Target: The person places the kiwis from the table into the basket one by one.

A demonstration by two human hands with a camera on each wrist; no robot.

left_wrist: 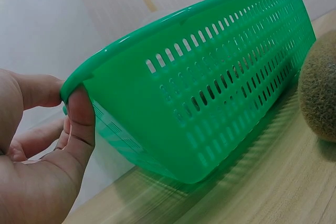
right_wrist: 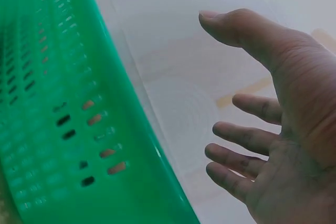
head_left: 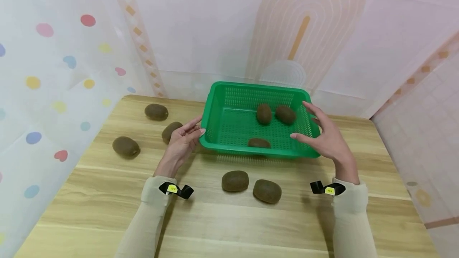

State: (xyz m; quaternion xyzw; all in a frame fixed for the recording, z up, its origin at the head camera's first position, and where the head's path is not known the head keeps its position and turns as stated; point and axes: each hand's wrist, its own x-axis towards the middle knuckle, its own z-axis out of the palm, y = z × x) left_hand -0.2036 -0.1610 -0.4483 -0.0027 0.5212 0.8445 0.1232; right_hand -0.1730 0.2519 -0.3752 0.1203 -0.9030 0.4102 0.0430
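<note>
A green slotted basket stands on the wooden table with three brown kiwis in it. My left hand is at its near left corner. In the left wrist view my left hand pinches that corner of the basket, thumb against the wall under the rim and a finger on the rim's far side. My right hand hovers at the right rim with fingers spread. The right wrist view shows my right hand apart from the basket.
Loose kiwis lie on the table: three to the left and two in front of the basket. One kiwi lies close to the basket's front wall. Patterned sheets close off the back and sides.
</note>
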